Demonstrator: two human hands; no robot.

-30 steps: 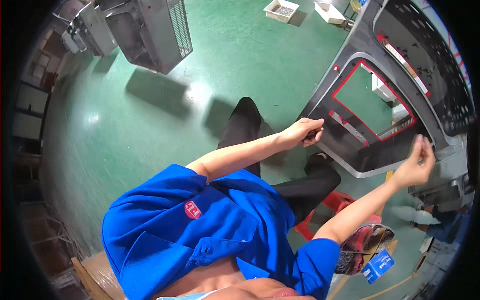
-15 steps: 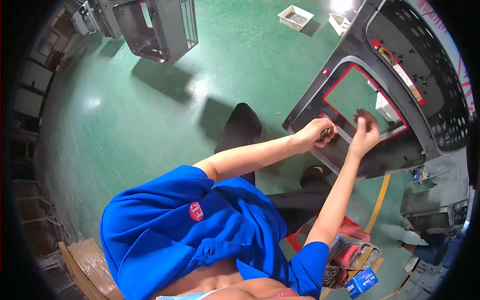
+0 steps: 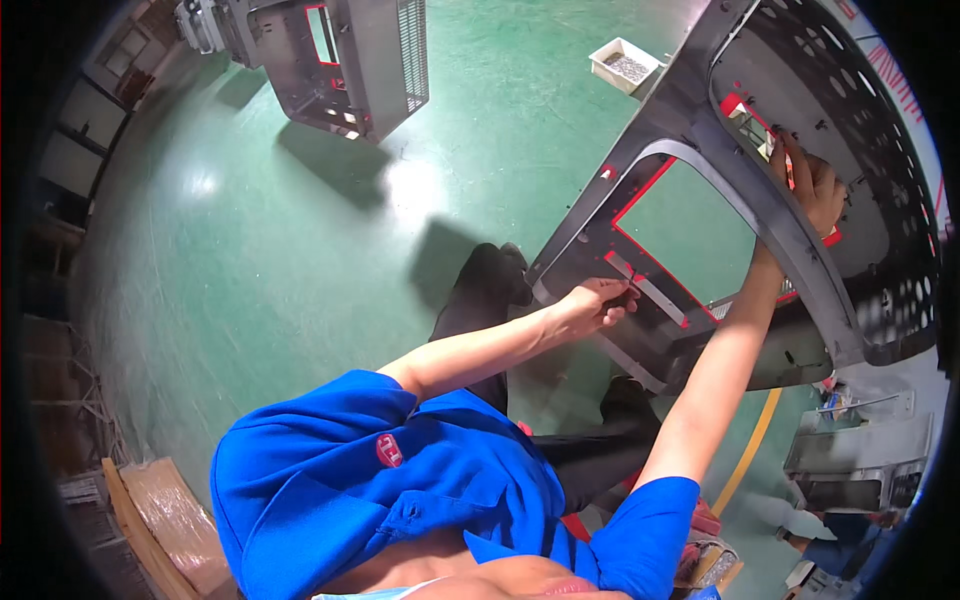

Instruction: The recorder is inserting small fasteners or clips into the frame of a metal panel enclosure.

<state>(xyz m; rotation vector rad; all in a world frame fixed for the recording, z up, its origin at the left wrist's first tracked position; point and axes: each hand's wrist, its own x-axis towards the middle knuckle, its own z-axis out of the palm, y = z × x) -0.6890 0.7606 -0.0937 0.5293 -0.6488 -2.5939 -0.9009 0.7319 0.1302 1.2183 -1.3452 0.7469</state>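
A large dark grey moulded panel (image 3: 575,262) with red-edged cut-outs stands tilted at my right. My left hand (image 3: 597,303) is at its lower left, beside a pale strip with red ends (image 3: 655,292). Thumb and fingers there pinch a small dark thing (image 3: 633,274), too small to name. My right hand (image 3: 818,196) lies at the panel's far part, over the red-edged slot (image 3: 745,112). Its fingers stretch toward the slot's edge with dark fingertips, and I make out nothing held. The panel's curved rib (image 3: 745,205) crosses at the right wrist.
A similar grey panel (image 3: 365,85) stands at the far left. A white bin of small metal parts (image 3: 625,66) sits on the green floor. A yellow line (image 3: 748,455) and grey equipment (image 3: 835,450) lie at the right, with another person's sleeve (image 3: 850,540) near them. Cardboard (image 3: 175,515) is at the lower left.
My right hand has moved away from my left, up and right to the far slot. My left hand has shifted slightly left and down, uncovering the pale strip. The view has shifted.
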